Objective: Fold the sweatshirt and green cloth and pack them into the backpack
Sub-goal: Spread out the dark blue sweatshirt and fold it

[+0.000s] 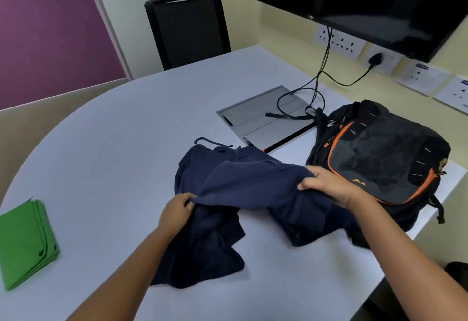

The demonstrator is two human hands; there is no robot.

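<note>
near the table's (121, 128) front edge, toward the right: navy sweatshirt (243, 194) bunched and half lifted, lower part draped onto the surface, drawstring trailing toward the table's middle. left hand (177, 210) pinching a fold of the fabric at its near-left side, fingers curled round the cloth; right hand (326, 186) gripping the opposite end of the same raised fold, thumb and fingers clamped on it, just beside the backpack. sweatshirt thus stretched between both hands, mostly beyond and beneath them, one loose flap hanging down past the left wrist toward the front edge

at the table's left edge, well apart from both hands: green cloth (25, 242), already folded into a neat layered stack, by the look of it finished and waiting

at the table's right edge: black and orange backpack (385, 158) lying flat, front panel up, apparently closed, though the main zip cannot be made out

judged progress: roughly a third in; cloth folded, sweatshirt fold only begun and still rumpled, nothing packed yet. left to do: flatten and fold the sweatshirt, open the backpack, put both pieces inside
</note>
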